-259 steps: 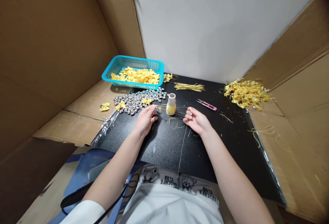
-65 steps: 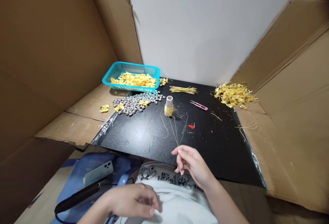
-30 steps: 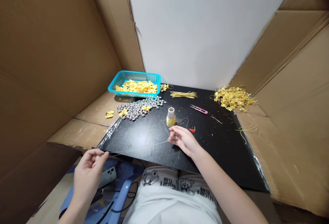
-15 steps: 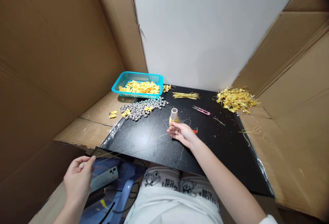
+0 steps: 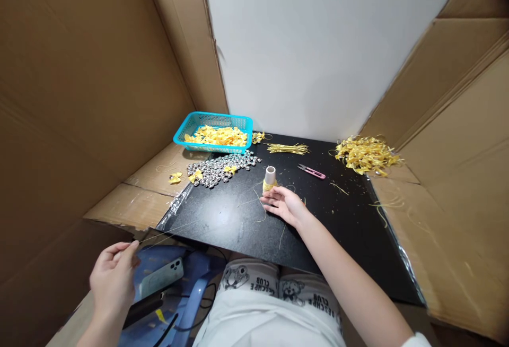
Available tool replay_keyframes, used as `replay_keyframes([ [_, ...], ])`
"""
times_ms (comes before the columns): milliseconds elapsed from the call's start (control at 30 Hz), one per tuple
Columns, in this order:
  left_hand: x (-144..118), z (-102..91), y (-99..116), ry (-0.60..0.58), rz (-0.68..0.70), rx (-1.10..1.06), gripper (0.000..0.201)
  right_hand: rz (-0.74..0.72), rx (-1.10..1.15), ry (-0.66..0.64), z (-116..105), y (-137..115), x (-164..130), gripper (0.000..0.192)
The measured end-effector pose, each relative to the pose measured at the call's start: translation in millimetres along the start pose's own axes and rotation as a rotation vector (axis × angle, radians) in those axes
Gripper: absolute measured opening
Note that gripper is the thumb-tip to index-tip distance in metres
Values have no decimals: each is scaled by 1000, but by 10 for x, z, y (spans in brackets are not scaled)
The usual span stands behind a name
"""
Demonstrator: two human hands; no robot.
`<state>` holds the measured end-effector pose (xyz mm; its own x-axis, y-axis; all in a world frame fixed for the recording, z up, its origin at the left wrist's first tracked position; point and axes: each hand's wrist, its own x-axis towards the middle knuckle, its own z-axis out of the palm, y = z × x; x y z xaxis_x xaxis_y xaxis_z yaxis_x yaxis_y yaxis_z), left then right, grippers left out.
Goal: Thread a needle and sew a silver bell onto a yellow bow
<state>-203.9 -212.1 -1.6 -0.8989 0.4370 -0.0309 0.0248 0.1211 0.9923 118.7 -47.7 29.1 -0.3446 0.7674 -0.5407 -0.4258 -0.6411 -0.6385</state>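
My left hand (image 5: 113, 272), low at the left beyond the table edge, is closed in a pinch on a thin gold thread (image 5: 170, 230). Two fine strands lead from its fingertips toward the table and fade against the bright surface. A pale cone spool (image 5: 270, 176) wound with yellow thread stands upright near the table's middle. Beside its wound base is my right hand (image 5: 284, 205), fingers stretched out and apart. Those fingers cover the lower part of the spool; whether they press on it is hard to see. Loose thread curls lie around this hand.
Behind stand a blue basket (image 5: 212, 148) of yellow bows, silver beads (image 5: 217, 171), cut gold cords (image 5: 288, 148), pink thread snips (image 5: 312, 171) and a heap of yellow bows (image 5: 368, 155). Cardboard walls flank the black table (image 5: 338, 251). A phone (image 5: 162, 278) lies on a blue stool below.
My left hand has drawn slightly further left and down with the thread. My right hand has shifted a little to the right, with its fingers more spread.
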Motion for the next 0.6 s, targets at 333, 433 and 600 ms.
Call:
replay_keyframes([
  [333,-1,31,375,-52,187,-72,8,34,44,28,19,-64,-65,21],
  [433,49,122,654,-153,339,-130,20,29,41,33,12,-70,-79,21],
  [600,76,375,1356,-303,696,-191,31,3,14,51,-27,-60,-121,19],
])
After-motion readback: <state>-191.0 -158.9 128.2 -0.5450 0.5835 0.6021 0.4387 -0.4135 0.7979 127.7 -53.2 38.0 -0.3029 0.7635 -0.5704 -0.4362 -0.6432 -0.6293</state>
